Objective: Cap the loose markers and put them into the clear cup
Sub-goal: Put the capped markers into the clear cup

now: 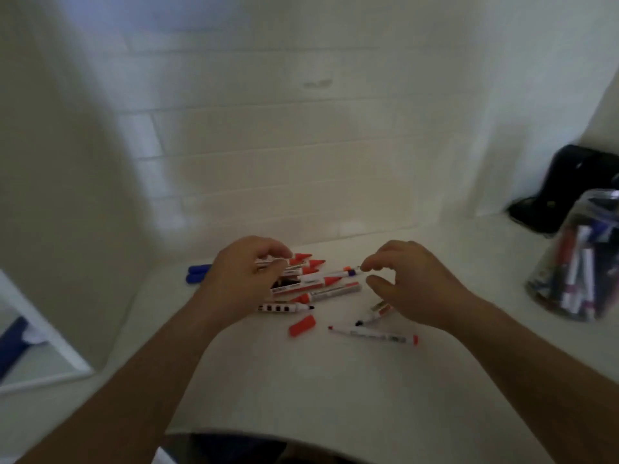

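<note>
A: Head view. Left hand (244,279) lies curled over the marker pile (308,279); fingertips touch the top red-capped ones, but a true hold I cannot tell. Right hand (412,283) pinches the tip end of a thin white marker (335,273) between thumb and forefinger.

B: Places, off the pile?

A: Loose red cap (302,325) just in front of it. An uncapped red-tipped marker (373,335) near, front-right. Clear cup (579,262) well apart to the right, already holding markers.

B: Risks?

A: Likely ink on the fingers from pinching at the nib. Dragging one marker out could roll the rest toward the table (335,396) edge. The cap may not match the colour.
</note>
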A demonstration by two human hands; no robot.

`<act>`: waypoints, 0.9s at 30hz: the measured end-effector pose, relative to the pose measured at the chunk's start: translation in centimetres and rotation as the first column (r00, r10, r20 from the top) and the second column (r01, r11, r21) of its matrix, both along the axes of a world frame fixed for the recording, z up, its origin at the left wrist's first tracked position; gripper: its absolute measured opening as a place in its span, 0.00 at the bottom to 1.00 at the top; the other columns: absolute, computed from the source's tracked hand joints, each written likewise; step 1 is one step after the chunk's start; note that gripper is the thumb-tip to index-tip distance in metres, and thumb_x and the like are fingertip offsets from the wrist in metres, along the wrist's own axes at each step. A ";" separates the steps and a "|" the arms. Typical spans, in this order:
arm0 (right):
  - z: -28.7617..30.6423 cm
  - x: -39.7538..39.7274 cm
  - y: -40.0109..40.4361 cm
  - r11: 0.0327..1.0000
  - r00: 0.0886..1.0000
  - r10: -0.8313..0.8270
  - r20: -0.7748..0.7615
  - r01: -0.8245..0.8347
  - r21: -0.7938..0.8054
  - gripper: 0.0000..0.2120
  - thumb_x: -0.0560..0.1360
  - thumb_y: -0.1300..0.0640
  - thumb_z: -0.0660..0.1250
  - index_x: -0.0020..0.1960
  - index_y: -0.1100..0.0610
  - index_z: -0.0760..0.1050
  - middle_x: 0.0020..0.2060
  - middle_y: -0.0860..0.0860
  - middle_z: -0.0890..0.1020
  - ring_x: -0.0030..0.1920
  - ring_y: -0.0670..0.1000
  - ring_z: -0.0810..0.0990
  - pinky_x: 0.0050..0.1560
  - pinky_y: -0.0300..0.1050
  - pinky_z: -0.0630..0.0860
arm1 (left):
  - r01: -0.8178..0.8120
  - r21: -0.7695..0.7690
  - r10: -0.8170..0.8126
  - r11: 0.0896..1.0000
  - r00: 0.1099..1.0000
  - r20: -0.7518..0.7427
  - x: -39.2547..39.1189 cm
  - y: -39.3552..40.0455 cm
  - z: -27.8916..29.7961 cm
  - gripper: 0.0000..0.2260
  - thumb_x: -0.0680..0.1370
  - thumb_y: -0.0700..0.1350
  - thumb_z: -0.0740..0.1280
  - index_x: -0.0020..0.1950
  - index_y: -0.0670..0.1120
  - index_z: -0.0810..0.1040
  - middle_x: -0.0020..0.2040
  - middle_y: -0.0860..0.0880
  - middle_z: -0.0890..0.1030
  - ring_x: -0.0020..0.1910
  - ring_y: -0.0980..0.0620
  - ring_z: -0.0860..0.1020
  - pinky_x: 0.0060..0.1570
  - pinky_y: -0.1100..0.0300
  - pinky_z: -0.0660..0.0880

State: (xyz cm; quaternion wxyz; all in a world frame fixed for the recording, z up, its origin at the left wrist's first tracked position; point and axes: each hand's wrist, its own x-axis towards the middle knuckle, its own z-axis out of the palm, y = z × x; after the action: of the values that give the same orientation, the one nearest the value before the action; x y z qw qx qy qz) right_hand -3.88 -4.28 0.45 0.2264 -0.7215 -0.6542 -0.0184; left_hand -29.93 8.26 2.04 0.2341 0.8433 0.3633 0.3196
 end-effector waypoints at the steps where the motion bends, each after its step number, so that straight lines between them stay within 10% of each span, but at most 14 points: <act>1: -0.2 -1.1 1.1 1.000 1.000 0.023 -0.005 -0.023 -0.019 0.09 0.80 0.46 0.67 0.59 0.41 0.81 0.52 0.41 0.79 0.54 0.49 0.75 0.58 0.49 0.75 | -0.049 0.014 0.049 0.999 0.998 -0.035 -1.8 1.3 -0.2 0.07 0.79 0.44 0.70 0.52 0.57 0.83 0.49 0.64 0.78 0.49 0.62 0.77 0.51 0.63 0.72; 5: -0.2 -5.4 5.4 0.993 0.996 0.080 -0.033 -0.082 -0.081 0.12 0.81 0.46 0.66 0.62 0.42 0.81 0.55 0.42 0.79 0.57 0.49 0.74 0.60 0.50 0.74 | -0.173 0.082 0.185 0.981 0.967 -0.176 -6.6 5.1 -1.7 0.08 0.78 0.45 0.71 0.51 0.59 0.83 0.50 0.58 0.80 0.52 0.56 0.78 0.54 0.60 0.73; 13: 0.1 -12.2 11.4 0.964 0.980 0.199 0.006 -0.195 -0.180 0.11 0.82 0.49 0.64 0.61 0.43 0.82 0.53 0.47 0.77 0.58 0.53 0.72 0.60 0.53 0.74 | -0.370 -0.043 0.372 0.928 0.923 0.102 -9.2 7.4 -5.7 0.27 0.72 0.28 0.64 0.43 0.64 0.78 0.48 0.60 0.77 0.45 0.67 0.74 0.46 0.77 0.66; 27: 0.7 -13.6 14.0 0.959 0.978 0.205 -0.047 -0.211 -0.191 0.09 0.80 0.51 0.66 0.55 0.43 0.84 0.43 0.40 0.72 0.50 0.49 0.75 0.54 0.48 0.76 | -0.209 -0.110 0.208 0.972 0.978 -0.025 -9.1 7.4 -6.4 0.17 0.76 0.36 0.67 0.48 0.60 0.85 0.49 0.55 0.72 0.48 0.59 0.74 0.48 0.66 0.69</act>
State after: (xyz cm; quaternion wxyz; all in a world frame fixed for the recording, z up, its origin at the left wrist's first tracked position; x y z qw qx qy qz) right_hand -17.43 9.72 1.11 0.1640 -0.6676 -0.7219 0.0795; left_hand -39.07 15.63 -4.34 0.2439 0.7881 0.4688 0.3156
